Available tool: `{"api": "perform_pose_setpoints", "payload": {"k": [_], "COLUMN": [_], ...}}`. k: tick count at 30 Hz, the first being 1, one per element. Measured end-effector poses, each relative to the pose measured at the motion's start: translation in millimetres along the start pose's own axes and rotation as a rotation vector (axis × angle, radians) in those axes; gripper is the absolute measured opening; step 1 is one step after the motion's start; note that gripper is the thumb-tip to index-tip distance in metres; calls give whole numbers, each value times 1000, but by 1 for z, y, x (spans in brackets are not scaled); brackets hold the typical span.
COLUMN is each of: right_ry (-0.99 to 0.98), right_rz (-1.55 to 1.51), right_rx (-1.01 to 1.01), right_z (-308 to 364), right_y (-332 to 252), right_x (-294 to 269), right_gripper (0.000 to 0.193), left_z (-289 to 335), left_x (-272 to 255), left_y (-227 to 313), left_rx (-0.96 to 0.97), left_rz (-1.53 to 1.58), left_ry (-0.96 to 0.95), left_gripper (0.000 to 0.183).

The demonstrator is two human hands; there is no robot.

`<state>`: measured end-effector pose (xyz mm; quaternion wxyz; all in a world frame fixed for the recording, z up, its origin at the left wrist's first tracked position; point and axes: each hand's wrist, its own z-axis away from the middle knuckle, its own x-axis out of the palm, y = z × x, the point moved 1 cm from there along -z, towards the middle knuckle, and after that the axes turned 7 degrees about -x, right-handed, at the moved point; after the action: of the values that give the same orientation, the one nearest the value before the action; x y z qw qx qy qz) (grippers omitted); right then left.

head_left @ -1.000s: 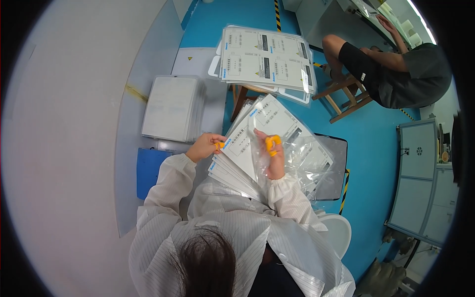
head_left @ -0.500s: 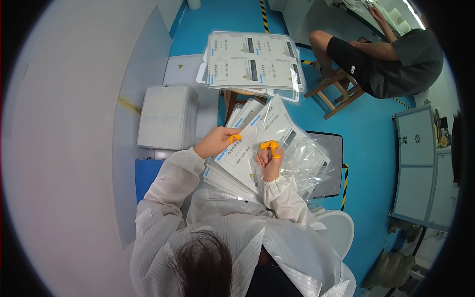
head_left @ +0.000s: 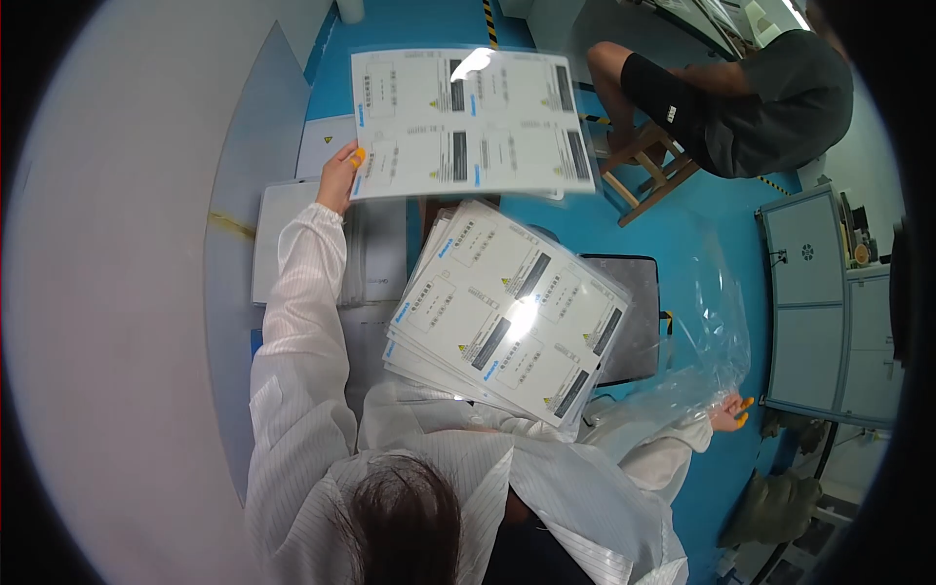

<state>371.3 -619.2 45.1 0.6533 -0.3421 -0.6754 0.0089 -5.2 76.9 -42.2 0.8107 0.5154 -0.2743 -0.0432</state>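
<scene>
My left hand (head_left: 336, 177), an orange finger cot on its thumb, pinches the lower left edge of a white printed sheet (head_left: 419, 148) at the far side. That sheet largely covers whatever lies beneath it. Stretched far out to the right, my right hand (head_left: 729, 412) wears orange cots too and is closed on a thin clear plastic film (head_left: 717, 336), which trails upward and back toward my lap. Between my arms, a fanned stack of similar printed sheets (head_left: 473, 302) rests tilted over my lap, its top sheet glossy with glare.
Left of my arm stands a pile of pale flat panels (head_left: 278, 239) beside the wall. A dark-topped stool or case (head_left: 629, 317) sits right of the stack. Another person (head_left: 780, 102) sits on a wooden stool (head_left: 648, 175) at the far right, and grey cabinets (head_left: 809, 302) line the right side.
My left hand has moved from the lap stack to the far sheet and gripped its edge. My right hand has swung far right, pulling the clear film off the lap stack.
</scene>
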Motion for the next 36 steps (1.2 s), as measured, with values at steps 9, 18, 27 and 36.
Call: {"api": "perform_pose_setpoints", "payload": {"k": [9, 18, 27, 36], "right_ry": [-398, -1065, -1365, -1506], "right_rz": [214, 470, 579, 746], "right_rx": [6, 5, 1118, 1023], "right_z": [58, 163, 359, 424], "right_y": [-47, -26, 147, 187], "right_x": [43, 152, 131, 74], "right_gripper": [39, 50, 38, 26], "left_z": [-85, -64, 54, 196], "left_x": [24, 30, 27, -4], "left_y": [-10, -11, -40, -79], "left_rx": [252, 377, 248, -42], "left_rz": [-286, -1073, -831, -1240], "left_ry": [406, 764, -50, -303], "left_gripper": [28, 27, 17, 28]}}
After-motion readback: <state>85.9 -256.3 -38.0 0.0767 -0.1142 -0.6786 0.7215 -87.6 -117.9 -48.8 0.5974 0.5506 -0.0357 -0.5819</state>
